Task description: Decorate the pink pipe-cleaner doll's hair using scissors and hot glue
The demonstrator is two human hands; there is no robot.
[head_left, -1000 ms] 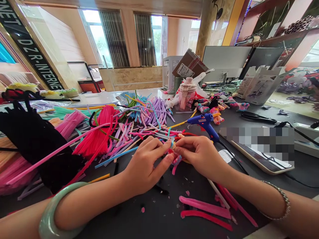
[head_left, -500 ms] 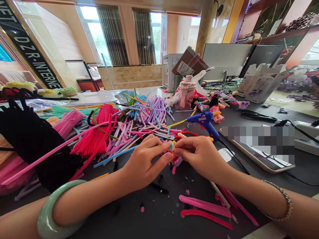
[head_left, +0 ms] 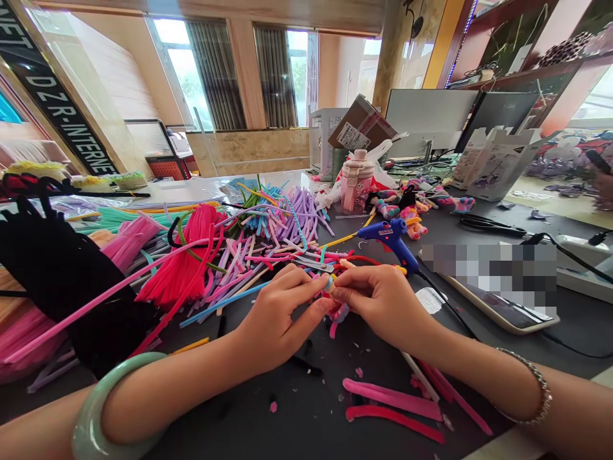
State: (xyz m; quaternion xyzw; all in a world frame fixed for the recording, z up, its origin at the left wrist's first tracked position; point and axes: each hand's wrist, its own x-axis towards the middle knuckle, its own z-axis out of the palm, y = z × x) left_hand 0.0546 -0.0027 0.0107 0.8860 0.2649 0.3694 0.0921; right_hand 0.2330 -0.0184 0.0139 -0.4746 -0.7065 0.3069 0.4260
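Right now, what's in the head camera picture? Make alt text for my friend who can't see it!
A person's left hand and right hand hold a tiny, partly blue piece together over a dark table. Colorful fuzzy sticks are heaped mostly on the left, with a blue glue gun beyond the right hand and a phone farther right.

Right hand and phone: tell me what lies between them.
The head view shows a white patch and a black cord on the dark table between the right hand and the phone.
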